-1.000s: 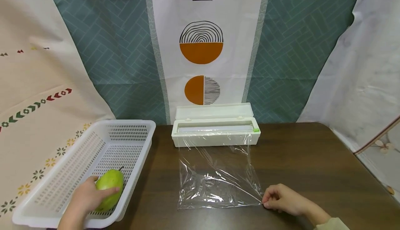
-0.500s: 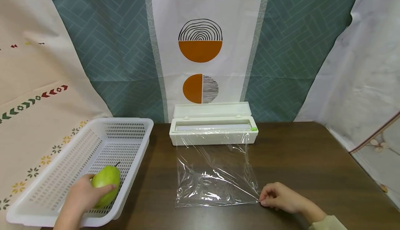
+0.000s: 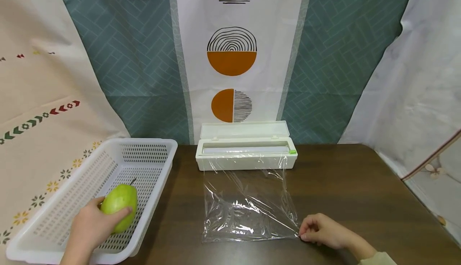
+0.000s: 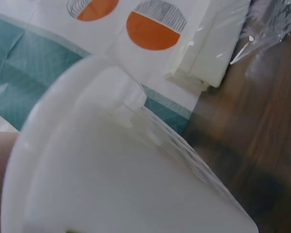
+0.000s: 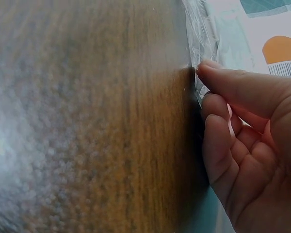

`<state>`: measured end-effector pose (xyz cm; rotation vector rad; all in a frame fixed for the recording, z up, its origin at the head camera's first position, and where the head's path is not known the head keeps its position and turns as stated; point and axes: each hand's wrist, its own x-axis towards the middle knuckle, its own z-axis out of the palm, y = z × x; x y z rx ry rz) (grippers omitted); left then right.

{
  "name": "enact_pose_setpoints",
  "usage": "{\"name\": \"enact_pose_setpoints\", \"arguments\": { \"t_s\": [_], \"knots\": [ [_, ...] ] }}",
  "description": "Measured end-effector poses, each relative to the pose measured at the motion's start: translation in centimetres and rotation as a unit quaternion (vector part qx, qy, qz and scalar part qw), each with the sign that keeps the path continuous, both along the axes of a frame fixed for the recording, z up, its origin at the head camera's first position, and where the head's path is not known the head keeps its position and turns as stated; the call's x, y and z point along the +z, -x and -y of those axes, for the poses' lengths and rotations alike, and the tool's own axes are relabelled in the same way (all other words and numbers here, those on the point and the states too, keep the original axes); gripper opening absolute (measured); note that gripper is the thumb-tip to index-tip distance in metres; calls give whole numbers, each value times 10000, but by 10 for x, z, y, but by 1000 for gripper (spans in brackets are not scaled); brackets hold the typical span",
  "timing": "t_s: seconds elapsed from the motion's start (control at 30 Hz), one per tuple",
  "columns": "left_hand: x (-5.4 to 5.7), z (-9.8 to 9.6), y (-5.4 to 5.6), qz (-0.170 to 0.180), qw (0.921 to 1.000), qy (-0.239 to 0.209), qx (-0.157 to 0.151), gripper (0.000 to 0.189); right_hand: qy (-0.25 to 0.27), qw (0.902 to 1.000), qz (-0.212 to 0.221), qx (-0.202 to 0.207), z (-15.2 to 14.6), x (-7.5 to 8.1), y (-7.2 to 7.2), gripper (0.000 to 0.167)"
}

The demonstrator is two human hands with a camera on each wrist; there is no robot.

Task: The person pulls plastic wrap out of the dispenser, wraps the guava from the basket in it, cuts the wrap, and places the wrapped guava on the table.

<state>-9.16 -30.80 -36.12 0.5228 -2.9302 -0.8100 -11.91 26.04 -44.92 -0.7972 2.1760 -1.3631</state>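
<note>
In the head view my left hand grips a green pear, thumb on its near side and fingers on the far side, inside a white plastic basket. The pear's stem points up and to the right. My right hand pinches the near right corner of a sheet of clear cling film between thumb and fingertips, close over the table. The film runs from a white dispenser box with its lid raised. In the right wrist view the film's edge reaches the pinching fingertips.
The brown wooden table extends right of the film. A patterned cloth hangs behind the dispenser, and a floral cloth lies left of the basket. The basket's wall fills much of the left wrist view.
My left hand has raised the pear slightly and shifted it a little left in the basket. The right hand keeps pinching the film corner in nearly the same place.
</note>
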Motion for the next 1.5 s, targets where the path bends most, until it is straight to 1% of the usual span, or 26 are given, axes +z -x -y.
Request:
{"name": "enact_pose_setpoints", "arguments": {
  "t_s": [0.2,0.47,0.57,0.73,0.97,1.13,1.3,1.5],
  "knots": [
    [2,-7,-5,-318,9993,34,168,100,-46,9999,106,-40,0,-3,-2,12],
    [5,-18,-5,-800,9963,-21,311,93,-118,9999,76,-53,0,-2,0,12],
    [7,-21,-4,-846,9957,-51,379,93,-82,9999,94,-20,0,-2,0,12],
    [11,-26,-3,-944,9947,-122,376,93,-89,9999,106,-12,1,-2,-1,13],
    [15,-38,-3,-1387,9893,-230,398,87,-129,9999,38,12,0,0,0,13],
    [16,-46,-1,-1578,9862,-297,408,84,-87,10000,8,-43,-1,1,3,10],
    [18,-51,0,-1767,9824,-376,467,86,-89,9999,60,-52,0,1,4,11],
    [22,-60,1,-1808,9798,-614,593,89,-9,10000,81,-33,0,-2,2,10]
  ]
}}
